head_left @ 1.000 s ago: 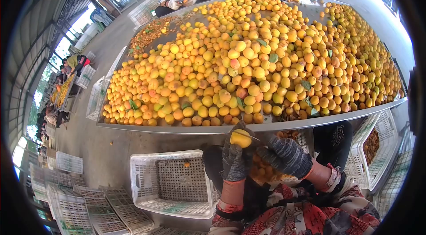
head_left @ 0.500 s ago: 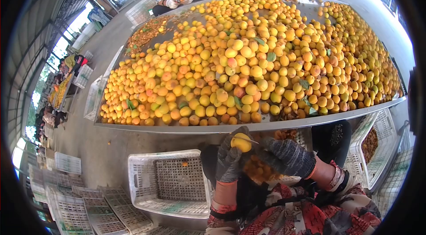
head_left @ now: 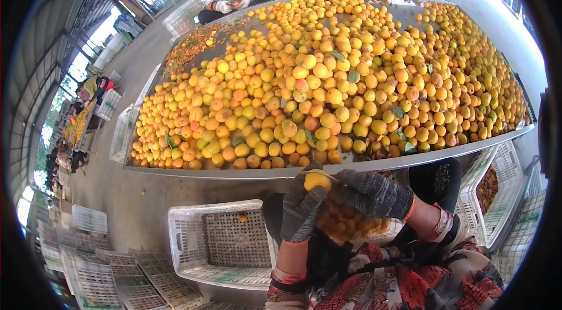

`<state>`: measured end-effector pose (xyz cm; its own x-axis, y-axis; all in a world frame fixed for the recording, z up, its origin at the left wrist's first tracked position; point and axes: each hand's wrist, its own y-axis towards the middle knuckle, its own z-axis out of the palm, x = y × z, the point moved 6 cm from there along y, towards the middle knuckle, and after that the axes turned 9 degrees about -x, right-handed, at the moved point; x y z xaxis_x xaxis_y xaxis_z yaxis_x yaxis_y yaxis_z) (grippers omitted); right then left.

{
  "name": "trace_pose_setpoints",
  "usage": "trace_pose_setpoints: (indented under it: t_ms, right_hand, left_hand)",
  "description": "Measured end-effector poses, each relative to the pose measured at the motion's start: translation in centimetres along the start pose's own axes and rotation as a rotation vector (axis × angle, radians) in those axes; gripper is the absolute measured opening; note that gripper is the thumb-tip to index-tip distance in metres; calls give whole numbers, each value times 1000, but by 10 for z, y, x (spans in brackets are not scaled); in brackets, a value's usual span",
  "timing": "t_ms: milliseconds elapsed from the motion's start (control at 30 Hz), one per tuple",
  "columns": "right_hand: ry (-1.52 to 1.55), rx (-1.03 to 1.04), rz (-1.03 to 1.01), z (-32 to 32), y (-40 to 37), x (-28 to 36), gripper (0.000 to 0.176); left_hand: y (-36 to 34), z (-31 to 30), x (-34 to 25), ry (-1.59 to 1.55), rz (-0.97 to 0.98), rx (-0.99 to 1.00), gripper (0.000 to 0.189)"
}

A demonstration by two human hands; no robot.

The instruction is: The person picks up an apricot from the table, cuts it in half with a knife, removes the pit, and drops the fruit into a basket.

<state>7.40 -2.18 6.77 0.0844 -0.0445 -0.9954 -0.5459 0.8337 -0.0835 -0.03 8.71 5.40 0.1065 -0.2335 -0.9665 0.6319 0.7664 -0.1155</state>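
Observation:
My left hand [head_left: 300,211], in a dark grey knit glove, is closed round a yellow apricot [head_left: 317,180] just below the table's near edge. In the matching glove, my right hand [head_left: 376,194] grips a small knife whose thin blade [head_left: 322,173] lies against the top of the apricot. Its handle is hidden in my fist. Below both hands, a heap of orange apricot pieces [head_left: 351,219] sits between my knees. A large pile of whole apricots [head_left: 293,93] with some green leaves covers much of the metal table [head_left: 263,173] ahead.
An upright white plastic crate [head_left: 222,272] stands left of my legs with a small orange piece inside. At my right is another crate [head_left: 508,176] with brownish pieces. Flat crates [head_left: 134,281] lie at lower left. Two people with gloved hands sit across the table.
The apricot and both hands have risen slightly toward the table edge. The blade now lies across the apricot's top rather than sticking out beside it. The far person's gloved hand has shifted slightly left.

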Motion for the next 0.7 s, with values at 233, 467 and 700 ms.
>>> trace_pose_setpoints:
  t_ms: [233,467,700]
  right_hand:
    - [1431,-179,988,-8,7,-24,43]
    - [1491,-88,969,4,-2,-12,39]
    - [1527,-216,1080,1,6,-54,37]
  left_hand:
    - [2,18,11,-522,-12,-248,38]
    - [7,-4,-2,-79,-31,-172,37]
    - [-2,15,-8,-149,93,-312,35]
